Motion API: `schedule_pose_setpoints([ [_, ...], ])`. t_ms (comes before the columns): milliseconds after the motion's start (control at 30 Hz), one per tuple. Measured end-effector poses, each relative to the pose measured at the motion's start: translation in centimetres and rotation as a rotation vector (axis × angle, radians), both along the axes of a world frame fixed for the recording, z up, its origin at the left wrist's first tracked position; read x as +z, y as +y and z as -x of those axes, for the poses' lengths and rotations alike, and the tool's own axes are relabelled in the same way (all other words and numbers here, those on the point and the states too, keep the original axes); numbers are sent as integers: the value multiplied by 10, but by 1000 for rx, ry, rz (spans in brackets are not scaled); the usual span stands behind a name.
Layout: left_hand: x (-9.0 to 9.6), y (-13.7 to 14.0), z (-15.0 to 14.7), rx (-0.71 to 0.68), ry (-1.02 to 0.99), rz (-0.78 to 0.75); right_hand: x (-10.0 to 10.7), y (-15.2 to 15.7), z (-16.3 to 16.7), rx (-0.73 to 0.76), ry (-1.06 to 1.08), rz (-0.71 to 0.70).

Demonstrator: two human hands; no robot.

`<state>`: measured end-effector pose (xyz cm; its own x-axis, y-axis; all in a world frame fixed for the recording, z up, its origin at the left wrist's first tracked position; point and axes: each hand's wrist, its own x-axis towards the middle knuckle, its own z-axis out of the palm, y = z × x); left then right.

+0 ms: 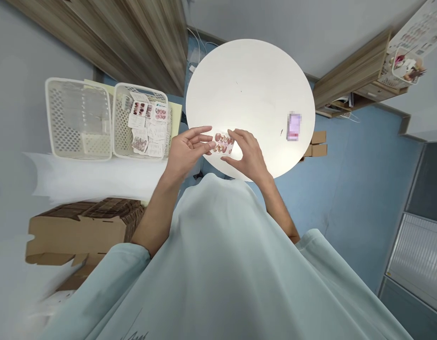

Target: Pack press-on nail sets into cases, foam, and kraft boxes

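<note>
Grip check: left hand [185, 150] pinches the nail card [224, 143] by its left edge, above the table's [250, 71] near side; right hand [251, 153] is spread around the other end. Looks like a positioning step, next move calls for light fingertips imo.

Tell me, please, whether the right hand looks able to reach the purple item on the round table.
Probably yes: nothing bulky appears between the right hand and the purple item, though that hand is at the decorated card.
</note>
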<state>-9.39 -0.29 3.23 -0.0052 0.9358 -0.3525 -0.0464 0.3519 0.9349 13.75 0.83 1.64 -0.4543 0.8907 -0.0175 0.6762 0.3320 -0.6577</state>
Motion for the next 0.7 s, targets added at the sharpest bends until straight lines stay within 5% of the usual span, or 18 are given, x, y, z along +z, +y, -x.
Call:
schedule_pose_setpoints([
  [267, -35, -12, 6, 130, 55, 34, -28, 20, 24, 147, -87, 34],
  [567, -151, -11, 8, 178, 191, 232, -133, 33, 61, 214, -322, 239],
  [700, -168, -23, 14, 190, 228, 262, -165, 31, 67, 202, -399, 307],
])
